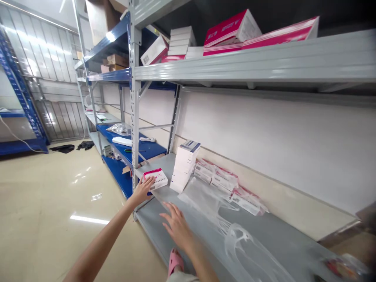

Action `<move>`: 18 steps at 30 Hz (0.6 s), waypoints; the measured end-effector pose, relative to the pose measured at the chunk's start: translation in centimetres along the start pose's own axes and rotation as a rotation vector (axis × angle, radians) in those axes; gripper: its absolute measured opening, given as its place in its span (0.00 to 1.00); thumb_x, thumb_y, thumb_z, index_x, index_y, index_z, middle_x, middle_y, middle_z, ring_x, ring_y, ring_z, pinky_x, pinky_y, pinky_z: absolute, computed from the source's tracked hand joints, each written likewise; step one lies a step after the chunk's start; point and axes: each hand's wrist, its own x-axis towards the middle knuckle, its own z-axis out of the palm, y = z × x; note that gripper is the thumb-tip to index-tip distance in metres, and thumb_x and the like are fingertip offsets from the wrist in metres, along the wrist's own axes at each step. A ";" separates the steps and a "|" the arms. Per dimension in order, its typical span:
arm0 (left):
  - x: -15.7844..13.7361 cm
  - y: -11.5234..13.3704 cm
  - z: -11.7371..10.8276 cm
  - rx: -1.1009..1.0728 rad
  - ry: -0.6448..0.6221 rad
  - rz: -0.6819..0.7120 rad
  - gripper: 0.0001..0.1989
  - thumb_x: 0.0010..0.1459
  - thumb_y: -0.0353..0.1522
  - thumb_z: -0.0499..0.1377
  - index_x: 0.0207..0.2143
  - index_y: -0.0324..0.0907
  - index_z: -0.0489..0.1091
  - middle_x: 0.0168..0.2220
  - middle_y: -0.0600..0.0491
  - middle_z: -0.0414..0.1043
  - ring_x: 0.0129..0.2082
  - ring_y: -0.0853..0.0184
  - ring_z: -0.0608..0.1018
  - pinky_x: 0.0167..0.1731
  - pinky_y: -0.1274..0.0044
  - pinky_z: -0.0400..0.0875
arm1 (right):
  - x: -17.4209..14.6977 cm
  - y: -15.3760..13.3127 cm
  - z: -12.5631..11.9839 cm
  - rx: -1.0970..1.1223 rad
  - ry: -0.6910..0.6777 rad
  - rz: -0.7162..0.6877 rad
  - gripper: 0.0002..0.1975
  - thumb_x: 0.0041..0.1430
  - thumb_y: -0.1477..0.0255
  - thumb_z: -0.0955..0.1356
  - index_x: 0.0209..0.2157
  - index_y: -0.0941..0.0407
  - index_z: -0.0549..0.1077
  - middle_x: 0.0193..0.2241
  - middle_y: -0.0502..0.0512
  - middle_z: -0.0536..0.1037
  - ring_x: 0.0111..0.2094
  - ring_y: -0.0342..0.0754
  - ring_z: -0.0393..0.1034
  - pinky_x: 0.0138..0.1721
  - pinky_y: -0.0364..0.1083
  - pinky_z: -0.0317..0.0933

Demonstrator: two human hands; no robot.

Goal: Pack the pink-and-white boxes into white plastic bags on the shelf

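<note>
My left hand (143,190) is at the near left corner of a flat white and pink box (158,179), its fingers over the top and its thumb by the front side. The box lies at the left end of the grey shelf (188,215). My right hand (177,224) hovers, empty and with fingers apart, above the shelf's front edge. Behind it rises a tall stack of thin white boxes (183,166). Several pink and white boxes in clear wrap (217,178) lie along the wall, and a clear plastic bag (202,196) is spread before them.
An upper shelf beam (252,62) crosses above, with pink and white cartons (229,33) on it. A perforated upright post (134,109) stands at the left. Beyond it, a blue shelf (147,150) carries a white bar-shaped item and a cable. A pink shoe (175,261) shows below.
</note>
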 end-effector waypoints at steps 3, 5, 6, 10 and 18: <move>-2.4 0.2 0.4 0.067 0.008 0.008 0.48 0.48 0.37 0.66 0.68 0.44 0.48 0.68 0.43 0.46 0.68 0.49 0.50 0.64 0.51 0.38 | 0.8 1.4 0.8 -0.048 0.053 0.034 0.28 0.60 0.76 0.62 0.62 0.47 0.61 0.66 0.52 0.56 0.68 0.51 0.45 0.64 0.56 0.51; -2.9 0.7 0.9 0.117 0.036 -0.033 0.42 0.54 0.36 0.62 0.68 0.45 0.48 0.68 0.43 0.46 0.68 0.49 0.49 0.63 0.49 0.39 | 1.4 2.4 1.3 -0.054 0.098 0.030 0.35 0.59 0.78 0.62 0.66 0.48 0.51 0.66 0.54 0.56 0.68 0.51 0.45 0.65 0.56 0.51; -2.7 0.9 1.1 0.129 0.052 -0.048 0.38 0.57 0.33 0.58 0.68 0.45 0.49 0.68 0.43 0.47 0.68 0.50 0.50 0.63 0.50 0.41 | 1.7 2.9 1.5 -0.051 0.124 0.024 0.37 0.59 0.78 0.62 0.67 0.48 0.48 0.66 0.54 0.56 0.68 0.51 0.45 0.65 0.57 0.50; -1.4 1.6 1.0 0.102 0.056 -0.031 0.30 0.60 0.23 0.47 0.65 0.39 0.57 0.66 0.44 0.53 0.67 0.55 0.55 0.64 0.59 0.52 | 2.7 4.4 2.3 -0.052 0.204 0.021 0.38 0.58 0.80 0.61 0.68 0.48 0.45 0.65 0.57 0.57 0.67 0.53 0.48 0.64 0.58 0.52; -4.8 3.0 -9.2 -0.414 -0.055 -0.110 0.27 0.49 0.30 0.58 0.54 0.45 0.70 0.49 0.49 0.76 0.46 0.60 0.78 0.44 0.77 0.71 | 2.9 1.1 0.8 -0.177 0.092 0.044 0.46 0.51 0.75 0.73 0.68 0.55 0.48 0.68 0.65 0.49 0.69 0.61 0.37 0.65 0.63 0.44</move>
